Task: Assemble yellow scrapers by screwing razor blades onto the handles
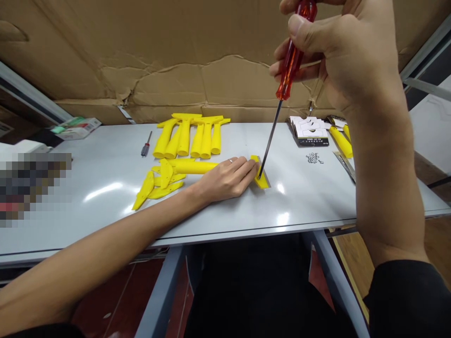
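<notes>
Fingers [298,28] of the right hand [352,61] pinch the red screwdriver [292,65], those of the left hand [229,180] clamp the yellow T-handle [197,167] to the counter [310,197], and pressing straight along the shaft [270,138] should prevent slipping!

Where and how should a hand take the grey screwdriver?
Best by its handle, from above and slightly left. The grey screwdriver lies with that thick end nearer the camera and its thin shaft pointing away, and the nearest yellow piece sits close on its right.
</notes>
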`<state>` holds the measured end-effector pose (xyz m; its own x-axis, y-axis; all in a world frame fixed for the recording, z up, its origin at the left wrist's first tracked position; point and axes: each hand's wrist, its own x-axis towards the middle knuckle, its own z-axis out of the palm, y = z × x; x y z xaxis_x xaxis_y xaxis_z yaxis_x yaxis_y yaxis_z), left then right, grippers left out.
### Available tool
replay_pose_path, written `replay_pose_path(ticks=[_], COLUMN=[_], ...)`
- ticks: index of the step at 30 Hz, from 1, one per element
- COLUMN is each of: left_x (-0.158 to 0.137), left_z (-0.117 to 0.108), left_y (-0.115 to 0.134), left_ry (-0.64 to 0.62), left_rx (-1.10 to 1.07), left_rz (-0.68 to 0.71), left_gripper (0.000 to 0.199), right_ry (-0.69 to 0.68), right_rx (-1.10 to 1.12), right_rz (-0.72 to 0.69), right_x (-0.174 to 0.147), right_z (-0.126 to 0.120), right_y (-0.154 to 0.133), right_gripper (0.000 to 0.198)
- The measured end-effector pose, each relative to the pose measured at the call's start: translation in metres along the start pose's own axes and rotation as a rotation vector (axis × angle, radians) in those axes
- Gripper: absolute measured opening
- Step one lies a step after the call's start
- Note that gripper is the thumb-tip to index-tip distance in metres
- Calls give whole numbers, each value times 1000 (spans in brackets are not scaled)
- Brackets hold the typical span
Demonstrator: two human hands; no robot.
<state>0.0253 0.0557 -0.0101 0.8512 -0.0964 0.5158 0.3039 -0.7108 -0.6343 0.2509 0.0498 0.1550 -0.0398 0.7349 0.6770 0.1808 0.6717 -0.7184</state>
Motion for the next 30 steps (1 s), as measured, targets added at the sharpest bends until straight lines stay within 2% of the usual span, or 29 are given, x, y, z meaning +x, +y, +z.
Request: replay_pose_path(ticks=[14,20,30], left_x=[3,1,3], left_z=[-1,-1,-2], left_y=[0,0,0], left_ry=[13,7,-4], left_rx=[22,20,32], left_rz=[18,13,-11], left_gripper=[14,15,14], right_ry=[20,7,12], right_rx=[-33,-130,-54], right_rz=[2,0,-35], right_x=[2,-2,0], right_z=[-2,-2,-1], right_y=[2,-4,-3], right_gripper=[15,16,15])
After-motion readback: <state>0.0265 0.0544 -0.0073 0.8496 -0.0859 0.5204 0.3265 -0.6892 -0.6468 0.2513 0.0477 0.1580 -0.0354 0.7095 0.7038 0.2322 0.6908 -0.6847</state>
